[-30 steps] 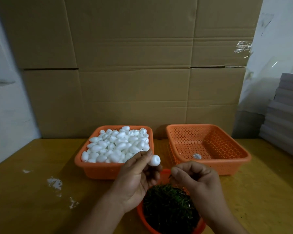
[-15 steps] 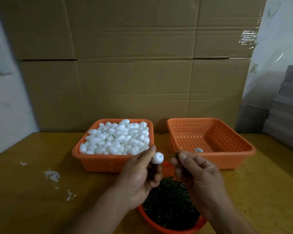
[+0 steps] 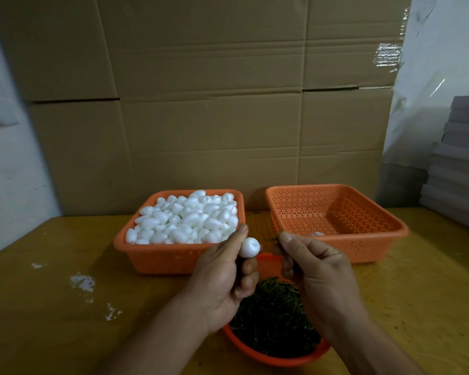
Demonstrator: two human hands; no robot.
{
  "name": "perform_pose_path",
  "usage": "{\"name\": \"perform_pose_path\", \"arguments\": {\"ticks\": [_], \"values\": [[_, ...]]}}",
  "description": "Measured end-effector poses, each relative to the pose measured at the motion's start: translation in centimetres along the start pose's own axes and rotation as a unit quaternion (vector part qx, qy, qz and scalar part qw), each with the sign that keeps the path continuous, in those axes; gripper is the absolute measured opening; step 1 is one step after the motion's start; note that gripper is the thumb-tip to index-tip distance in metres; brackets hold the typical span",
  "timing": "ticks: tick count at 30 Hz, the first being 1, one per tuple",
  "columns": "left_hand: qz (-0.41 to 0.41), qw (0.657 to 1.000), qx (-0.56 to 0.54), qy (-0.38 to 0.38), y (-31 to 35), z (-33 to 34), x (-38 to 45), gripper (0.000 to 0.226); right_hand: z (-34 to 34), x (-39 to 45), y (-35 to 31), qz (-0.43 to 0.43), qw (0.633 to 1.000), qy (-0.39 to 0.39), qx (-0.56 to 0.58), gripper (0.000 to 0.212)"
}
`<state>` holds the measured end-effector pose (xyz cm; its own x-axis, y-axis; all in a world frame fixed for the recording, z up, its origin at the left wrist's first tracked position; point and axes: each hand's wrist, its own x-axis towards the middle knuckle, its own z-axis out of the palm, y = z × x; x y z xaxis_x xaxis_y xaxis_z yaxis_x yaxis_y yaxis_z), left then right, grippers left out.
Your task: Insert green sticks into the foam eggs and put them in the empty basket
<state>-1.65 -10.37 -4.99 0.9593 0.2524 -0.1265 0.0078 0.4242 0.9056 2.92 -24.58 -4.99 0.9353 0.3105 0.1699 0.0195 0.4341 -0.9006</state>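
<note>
1. Basket of foam eggs (image 3: 184, 220): beyond and just left of L hand; near wall partly hidden by L thumb.
2. L hand (image 3: 222, 280): pinches one foam egg (image 3: 250, 247) at fingertips.
3. Green stick (image 3: 273, 237): thin, hard to make out, pinched by R hand (image 3: 317, 269); tip near egg, apart.
4. Stick bowl (image 3: 275, 358): below both hands, largely covered.
5. Empty basket (image 3: 368, 250): beyond R hand; small white item inside, unclear.

Egg basket (image 3: 157, 259) left, near-empty basket (image 3: 377, 247) right, stick bowl (image 3: 268, 358) before them.
</note>
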Motion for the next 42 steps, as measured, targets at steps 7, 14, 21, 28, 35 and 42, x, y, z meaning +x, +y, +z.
{"name": "perform_pose_path", "arguments": {"ticks": [7, 14, 21, 28, 35, 42], "values": [[0.006, 1.0, 0.008, 0.001, -0.1, 0.2, -0.1, 0.032, 0.0, -0.2, 0.2, -0.016, 0.999, -0.013, -0.024, 0.034], [0.007, 1.0, 0.002, 0.0, 0.0, 0.3, -0.2, 0.034, 0.1, -0.2, 0.4, -0.018, 0.999, -0.026, -0.028, 0.029], [0.021, 1.0, -0.01, -0.015, 0.3, 0.4, -0.4, 0.038, 0.3, -0.2, 0.4, -0.035, 0.999, -0.03, -0.023, 0.032], [0.044, 0.999, 0.011, -0.02, 0.8, 0.4, -0.6, 0.038, 0.5, -1.0, -0.1, -0.141, 0.985, -0.004, -0.103, 0.02], [0.088, 0.995, 0.04, -0.023, 1.1, 0.5, -0.8, 0.04, 0.8, -1.2, 0.3, -0.218, 0.964, -0.012, -0.153, 0.01], [0.194, 0.973, 0.121, -0.009, 1.4, 0.6, -1.0, 0.047, 0.6, -1.2, 0.4, -0.247, 0.947, -0.041, -0.204, 0.01]]}}
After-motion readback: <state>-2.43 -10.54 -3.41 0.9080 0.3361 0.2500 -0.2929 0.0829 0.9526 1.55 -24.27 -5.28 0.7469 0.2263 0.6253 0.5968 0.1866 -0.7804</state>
